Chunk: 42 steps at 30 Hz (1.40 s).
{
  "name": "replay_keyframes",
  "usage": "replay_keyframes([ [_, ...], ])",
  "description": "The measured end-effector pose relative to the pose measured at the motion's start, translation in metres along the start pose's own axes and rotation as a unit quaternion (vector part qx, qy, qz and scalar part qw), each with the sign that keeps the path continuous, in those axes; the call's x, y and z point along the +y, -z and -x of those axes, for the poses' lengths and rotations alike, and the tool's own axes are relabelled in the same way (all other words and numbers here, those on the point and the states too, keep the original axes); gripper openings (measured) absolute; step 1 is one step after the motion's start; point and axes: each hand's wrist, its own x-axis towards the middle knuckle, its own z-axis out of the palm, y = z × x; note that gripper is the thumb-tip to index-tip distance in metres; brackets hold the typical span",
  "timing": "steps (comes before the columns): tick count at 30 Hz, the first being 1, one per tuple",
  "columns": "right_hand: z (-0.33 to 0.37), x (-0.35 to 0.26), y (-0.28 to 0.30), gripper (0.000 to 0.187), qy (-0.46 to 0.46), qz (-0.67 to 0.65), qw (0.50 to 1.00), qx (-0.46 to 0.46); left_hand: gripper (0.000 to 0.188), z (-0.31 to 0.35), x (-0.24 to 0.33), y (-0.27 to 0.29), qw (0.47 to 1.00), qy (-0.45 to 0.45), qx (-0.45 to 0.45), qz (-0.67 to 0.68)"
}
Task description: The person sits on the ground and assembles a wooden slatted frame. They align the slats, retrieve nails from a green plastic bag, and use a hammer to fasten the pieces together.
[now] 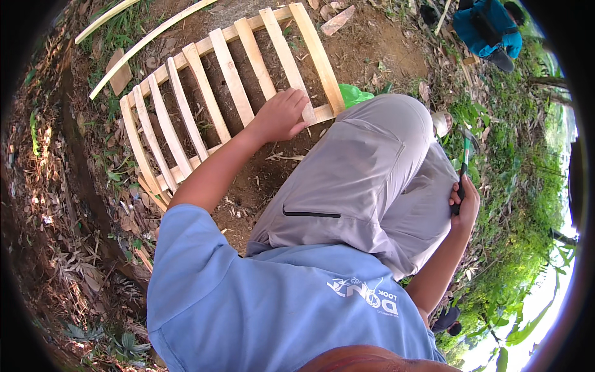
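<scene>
A slatted wooden frame (230, 79) lies on the ground to my left and ahead, its pale slats fixed across two long rails. My left hand (282, 116) is on its near rail, beside one of the right-hand slats. The fingers are bent together over the wood, with the thumb lower down; the palm side is hidden. On the other side of my knees, my right hand (466, 203) is closed around the black grip of a hammer (465, 156). Its green and black handle points up and away, and its metal head is at the far end.
Two long thin wooden strips (149, 49) lie beyond the frame at the left. Green plastic (354, 95) shows next to my knee. A person in teal (486, 31) crouches at the far right, and another person (447, 321) is partly visible behind my right arm. Dry leaves and plants surround me.
</scene>
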Motion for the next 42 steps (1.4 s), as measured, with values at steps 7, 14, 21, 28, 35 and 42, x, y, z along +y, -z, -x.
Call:
replay_keyframes([
  [7, 0.0, -0.001, 0.0, 0.022, -0.003, -0.01, 1.0, -0.007, 0.061, -0.012, -0.001, -0.03, 0.996, -0.042, -0.074, -0.003],
  [14, 0.0, -0.004, -0.007, 0.021, 0.0, -0.01, 1.0, -0.012, 0.065, -0.013, 0.0, -0.032, 0.997, -0.038, -0.071, 0.01],
  [21, -0.001, -0.002, -0.003, 0.02, -0.003, -0.012, 1.0, -0.006, 0.054, -0.025, -0.012, -0.001, 0.993, 0.106, 0.043, -0.02],
  [28, -0.004, -0.002, -0.005, 0.021, -0.002, -0.008, 1.0, -0.011, 0.054, -0.008, -0.057, 0.013, 0.965, 0.209, 0.123, -0.095],
  [35, -0.013, -0.003, -0.011, 0.023, 0.006, -0.009, 0.999, -0.034, 0.054, 0.018, -0.056, 0.016, 0.929, 0.33, 0.149, -0.078],
  [42, -0.021, 0.0, -0.024, 0.023, 0.014, -0.014, 0.998, -0.052, 0.034, 0.043, -0.074, 0.058, 0.835, 0.464, 0.277, 0.102],
])
